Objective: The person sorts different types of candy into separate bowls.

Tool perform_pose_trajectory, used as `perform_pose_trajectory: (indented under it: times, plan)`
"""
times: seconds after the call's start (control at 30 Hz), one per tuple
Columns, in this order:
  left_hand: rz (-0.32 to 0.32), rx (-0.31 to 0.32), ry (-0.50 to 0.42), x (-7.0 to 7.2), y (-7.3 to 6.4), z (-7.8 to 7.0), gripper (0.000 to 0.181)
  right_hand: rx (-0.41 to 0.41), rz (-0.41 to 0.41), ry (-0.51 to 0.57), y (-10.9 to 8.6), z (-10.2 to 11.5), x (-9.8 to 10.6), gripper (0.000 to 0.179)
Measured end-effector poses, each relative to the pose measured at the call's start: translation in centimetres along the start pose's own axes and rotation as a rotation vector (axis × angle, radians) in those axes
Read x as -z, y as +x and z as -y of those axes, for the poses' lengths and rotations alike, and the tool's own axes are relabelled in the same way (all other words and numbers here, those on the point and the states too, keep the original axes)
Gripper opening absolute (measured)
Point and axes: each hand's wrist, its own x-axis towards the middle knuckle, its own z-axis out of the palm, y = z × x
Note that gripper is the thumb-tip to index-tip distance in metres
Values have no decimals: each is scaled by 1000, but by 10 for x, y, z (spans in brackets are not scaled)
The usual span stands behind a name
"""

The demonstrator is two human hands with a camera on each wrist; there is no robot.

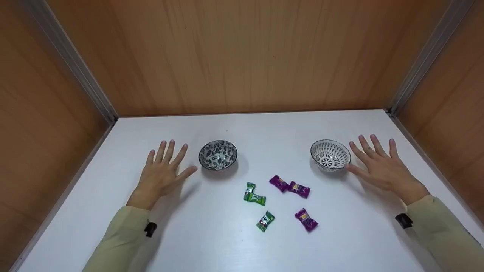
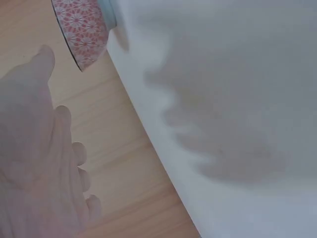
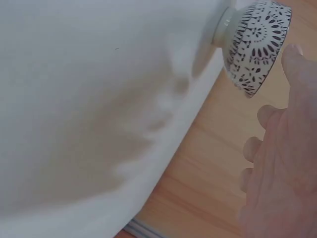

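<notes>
My left hand (image 1: 160, 175) hovers over the table with its fingers spread, to the left of a bowl (image 1: 218, 155) with a dark floral inside. In the left wrist view that bowl (image 2: 81, 32) shows a red flowered outside. On the other side, my right hand (image 1: 385, 170) is spread too, its thumb tip overlapping the rim of a white bowl (image 1: 329, 155) with dark dashes. The right wrist view shows this bowl's patterned outside (image 3: 260, 47). Both hands hold nothing. Between them lie several green-wrapped candies (image 1: 257, 199) and several purple-wrapped candies (image 1: 299, 189).
The white table (image 1: 211, 234) is bounded by a wooden back panel (image 1: 249, 56) and wooden side panels (image 1: 41, 113). Grey metal posts (image 1: 75, 60) stand at the back corners. A small black clip (image 1: 150, 229) sits at the left sleeve, another black clip (image 1: 404, 221) at the right.
</notes>
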Motion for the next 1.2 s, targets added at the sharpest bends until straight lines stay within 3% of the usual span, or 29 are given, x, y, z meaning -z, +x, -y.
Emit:
perform_pose_trajectory:
  times: [0.27, 0.47, 0.73, 0.9, 1.0, 1.1, 1.2]
  plan:
    - [-14, -66, -102, 0, 17, -22, 90, 105, -173, -10, 1, 21, 5, 86]
    - [50, -65, -242, -7, 29, -40, 102, 276, -370, 84, 3, 39, 2, 84]
    - [145, -20, -415, -13, 41, -47, 118, 474, -444, 222, 10, 68, -4, 78]
    - [187, 38, -481, -17, 48, -48, 127, 596, -394, 296, 13, 83, -10, 78]
    - [181, 60, -493, -17, 52, -48, 131, 654, -342, 333, 17, 91, -15, 80]
    - [153, 81, -515, -18, 54, -46, 133, 672, -274, 371, 21, 99, -21, 81]
    - [139, 97, -542, -21, 54, -44, 133, 638, -182, 415, 22, 106, -26, 77]
